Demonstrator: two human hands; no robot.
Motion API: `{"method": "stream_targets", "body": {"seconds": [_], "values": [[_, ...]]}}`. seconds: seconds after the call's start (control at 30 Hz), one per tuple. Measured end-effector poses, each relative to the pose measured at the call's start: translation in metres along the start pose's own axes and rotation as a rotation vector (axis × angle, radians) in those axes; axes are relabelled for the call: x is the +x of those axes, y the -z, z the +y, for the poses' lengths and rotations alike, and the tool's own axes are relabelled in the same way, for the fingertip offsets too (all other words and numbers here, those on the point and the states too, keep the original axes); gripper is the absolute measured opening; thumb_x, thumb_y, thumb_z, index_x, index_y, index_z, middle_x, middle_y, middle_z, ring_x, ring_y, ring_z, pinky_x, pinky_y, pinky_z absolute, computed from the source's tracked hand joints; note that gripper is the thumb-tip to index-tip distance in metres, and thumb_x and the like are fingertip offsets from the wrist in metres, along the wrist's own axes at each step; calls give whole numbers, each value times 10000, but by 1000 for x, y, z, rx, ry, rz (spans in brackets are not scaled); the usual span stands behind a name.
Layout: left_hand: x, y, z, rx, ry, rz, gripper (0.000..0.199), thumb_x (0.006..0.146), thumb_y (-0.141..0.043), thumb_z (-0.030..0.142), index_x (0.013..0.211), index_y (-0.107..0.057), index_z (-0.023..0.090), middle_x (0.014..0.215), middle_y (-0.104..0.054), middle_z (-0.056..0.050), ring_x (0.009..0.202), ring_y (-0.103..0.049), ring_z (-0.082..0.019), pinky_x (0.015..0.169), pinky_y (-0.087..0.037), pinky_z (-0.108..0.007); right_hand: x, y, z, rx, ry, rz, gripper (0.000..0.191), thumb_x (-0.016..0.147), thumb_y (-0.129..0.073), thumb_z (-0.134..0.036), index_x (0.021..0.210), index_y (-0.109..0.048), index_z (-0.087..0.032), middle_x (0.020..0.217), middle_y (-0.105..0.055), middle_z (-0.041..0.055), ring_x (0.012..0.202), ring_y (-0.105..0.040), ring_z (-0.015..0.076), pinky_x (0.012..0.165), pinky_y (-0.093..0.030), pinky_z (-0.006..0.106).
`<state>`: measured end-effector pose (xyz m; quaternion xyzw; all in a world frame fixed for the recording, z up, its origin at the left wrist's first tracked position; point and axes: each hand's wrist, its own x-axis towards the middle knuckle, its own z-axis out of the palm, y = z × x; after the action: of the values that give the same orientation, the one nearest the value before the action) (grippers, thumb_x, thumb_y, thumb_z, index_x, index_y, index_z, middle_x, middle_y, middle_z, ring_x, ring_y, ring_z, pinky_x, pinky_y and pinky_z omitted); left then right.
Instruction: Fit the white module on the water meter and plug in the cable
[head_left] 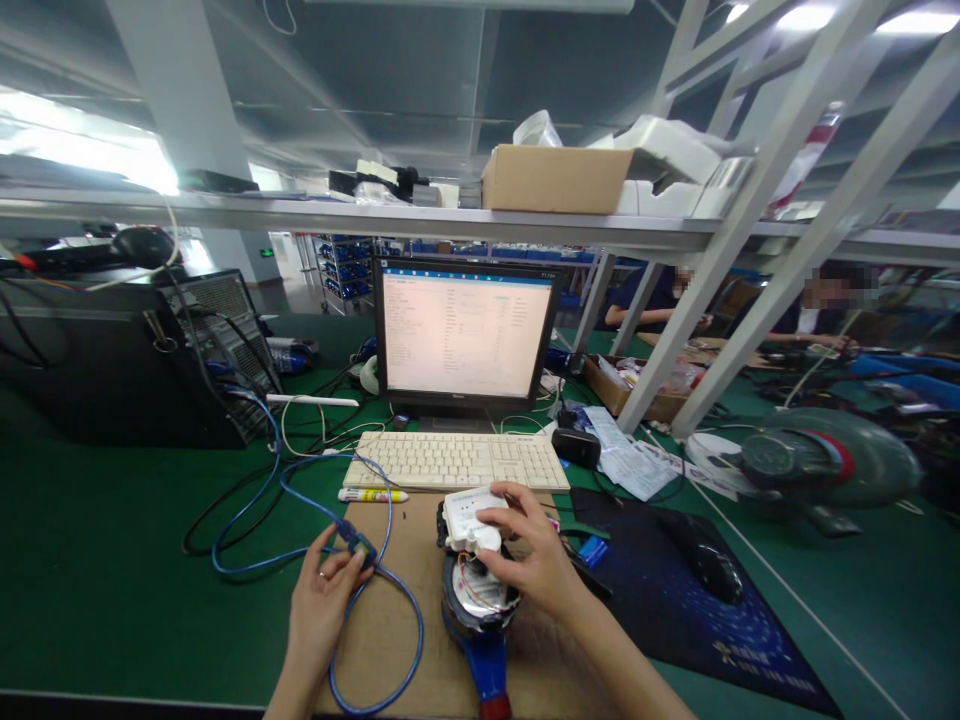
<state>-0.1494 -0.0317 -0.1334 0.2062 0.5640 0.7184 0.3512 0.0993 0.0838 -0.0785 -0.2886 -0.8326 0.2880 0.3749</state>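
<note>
My left hand (pixel 322 590) pinches a small dark connector (pixel 358 546) at the end of a blue cable (pixel 409 596), left of a meter. The blue-bodied meter (pixel 486 658) lies on cardboard, with a red end facing me and an opened silvery round part showing thin wires. A white plastic module (pixel 466 510) sits at the meter's far end, tilted up. My right hand (pixel 536 560) grips its right side, thumb at the near edge and fingers over its top. My fingers hide part of the module.
A keyboard (pixel 457 462) stands before a lit monitor (pixel 465 335). A marker pen (pixel 373 495) lies by the cardboard (pixel 405 660). On the right are a black mouse (pixel 709 560) on a mat (pixel 750 650) and a green motor-like machine (pixel 825 460). A computer case (pixel 135 360) stands left. Co-workers sit beyond the shelf posts.
</note>
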Motion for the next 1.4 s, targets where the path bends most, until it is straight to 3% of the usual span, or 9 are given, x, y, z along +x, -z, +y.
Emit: {"method": "stream_targets", "body": {"seconds": [0.4,0.5,0.6,0.77,0.93,1.1,1.4], "values": [[0,2,-3,-1,1,2,915,526,-847,431,1272,-373,197,728,-647,15,695,-653,-142,674,-564,-186,1,0,-1,-10,-14,7,399,695,-685,-281,1081,-586,-268,1269,-405,73,1184,-437,204,1017,-374,366],[-2,-1,4,-5,-11,-6,871,558,-834,423,1270,-375,221,744,-645,21,720,-652,-145,688,-568,-215,2,0,-2,-10,-6,-5,331,699,-678,-278,1021,-605,-257,1266,-400,71,1184,-435,201,1018,-370,356],[-4,-17,26,17,-85,-51,782,604,-807,407,1246,-396,233,744,-635,33,717,-641,-135,676,-559,-220,2,1,-2,-9,-3,-3,337,699,-676,-279,1026,-600,-247,1266,-397,78,1185,-435,200,1016,-373,348],[-2,-73,65,108,-283,-285,635,700,-723,339,1232,-414,183,730,-630,19,748,-603,-109,743,-478,-198,3,2,-3,-18,-15,-2,376,696,-675,-283,1054,-577,-220,1265,-403,99,1195,-429,214,1015,-379,358],[5,-115,65,234,-318,-487,581,732,-645,303,1244,-425,135,690,-572,22,678,-531,-117,663,-423,-229,4,2,-6,-25,14,22,434,694,-678,-288,1100,-546,-213,1256,-414,109,1193,-432,223,1022,-373,391],[7,-123,56,292,-323,-533,574,740,-622,320,1250,-441,129,698,-559,9,672,-523,-136,634,-407,-250,5,3,-7,-10,20,10,468,693,-681,-282,1128,-521,-215,1256,-414,105,1203,-427,224,1016,-381,385],[3,-124,61,354,-356,-527,543,745,-613,307,1240,-463,141,699,-555,8,669,-541,-133,625,-437,-236,6,4,-7,0,25,21,483,681,-691,-270,1128,-519,-209,1252,-422,105,1201,-425,222,1013,-383,380]]}}
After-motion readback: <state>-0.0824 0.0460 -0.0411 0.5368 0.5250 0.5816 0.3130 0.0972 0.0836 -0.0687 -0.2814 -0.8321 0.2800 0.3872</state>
